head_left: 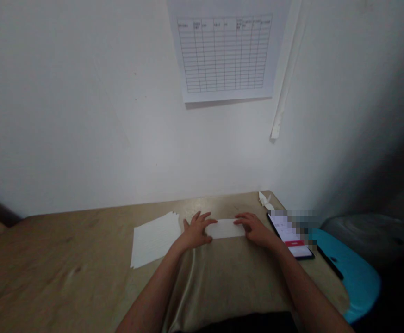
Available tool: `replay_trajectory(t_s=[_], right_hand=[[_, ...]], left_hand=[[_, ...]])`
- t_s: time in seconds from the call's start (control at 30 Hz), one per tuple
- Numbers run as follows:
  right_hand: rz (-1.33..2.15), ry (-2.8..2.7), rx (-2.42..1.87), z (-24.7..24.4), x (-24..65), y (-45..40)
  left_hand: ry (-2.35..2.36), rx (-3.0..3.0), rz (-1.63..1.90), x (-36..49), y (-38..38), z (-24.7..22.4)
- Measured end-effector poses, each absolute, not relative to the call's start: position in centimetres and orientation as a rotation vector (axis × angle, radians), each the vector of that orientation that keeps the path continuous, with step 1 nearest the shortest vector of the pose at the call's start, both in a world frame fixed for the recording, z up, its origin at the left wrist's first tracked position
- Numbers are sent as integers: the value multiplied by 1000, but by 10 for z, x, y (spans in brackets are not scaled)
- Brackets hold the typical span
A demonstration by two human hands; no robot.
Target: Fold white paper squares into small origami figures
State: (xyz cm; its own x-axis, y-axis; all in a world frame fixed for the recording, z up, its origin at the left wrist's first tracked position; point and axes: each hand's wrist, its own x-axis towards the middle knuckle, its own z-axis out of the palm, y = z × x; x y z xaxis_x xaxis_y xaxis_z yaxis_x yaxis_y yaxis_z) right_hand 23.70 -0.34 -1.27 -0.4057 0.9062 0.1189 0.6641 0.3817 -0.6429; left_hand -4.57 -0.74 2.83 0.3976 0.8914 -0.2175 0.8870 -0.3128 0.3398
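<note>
A narrow strip of folded white paper (226, 228) lies on the tabletop in front of me. My left hand (195, 232) holds its left end, with index finger and thumb at the two corners and the other fingers fanned out. At the right end, my right hand (256, 230) has its bent fingers on the paper's upper edge and the thumb lower down, partly hidden. To the left of my left hand is a loose stack of white lined sheets (155, 239), slightly fanned.
A phone (297, 250) with a lit screen lies right of my right hand, partly pixelated. Behind it sits a small folded white paper piece (265, 200). A black pen (330, 262) and a blue stool (361, 277) are at the right edge. A printed table (226, 55) hangs on the wall.
</note>
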Motion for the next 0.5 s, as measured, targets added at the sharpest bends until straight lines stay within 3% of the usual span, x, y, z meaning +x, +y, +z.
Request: replay_trajectory(t_s=[0.5], right_hand=[[680, -2188, -1366, -7, 233, -7]], left_hand=[[1441, 2416, 260, -23, -11, 7]])
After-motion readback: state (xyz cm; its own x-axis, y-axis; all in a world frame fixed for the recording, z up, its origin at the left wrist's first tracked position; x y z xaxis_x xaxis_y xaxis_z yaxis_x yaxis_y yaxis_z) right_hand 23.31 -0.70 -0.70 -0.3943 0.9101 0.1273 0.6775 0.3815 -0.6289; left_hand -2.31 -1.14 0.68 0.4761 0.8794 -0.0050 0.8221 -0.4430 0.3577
